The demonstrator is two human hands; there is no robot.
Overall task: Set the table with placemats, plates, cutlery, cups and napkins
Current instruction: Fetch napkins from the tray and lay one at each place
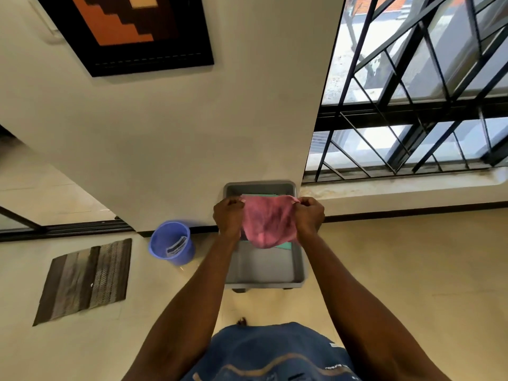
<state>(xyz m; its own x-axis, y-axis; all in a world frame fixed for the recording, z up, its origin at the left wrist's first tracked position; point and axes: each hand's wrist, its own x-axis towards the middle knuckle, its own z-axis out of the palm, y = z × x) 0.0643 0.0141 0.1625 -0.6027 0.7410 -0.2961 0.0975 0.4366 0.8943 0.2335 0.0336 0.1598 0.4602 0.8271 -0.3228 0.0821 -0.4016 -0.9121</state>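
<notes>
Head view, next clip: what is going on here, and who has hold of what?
A person stands over a grey tub on the floor and holds a pink cloth stretched between both hands above it. The left hand and the right hand each pinch a top corner, and the cloth hangs slack. Something green lies in the tub beneath. A blue bucket stands left of the tub. No table is in view.

Green cloth (pixel 284 245) mostly behind napkin (pixel 268 221)
</notes>
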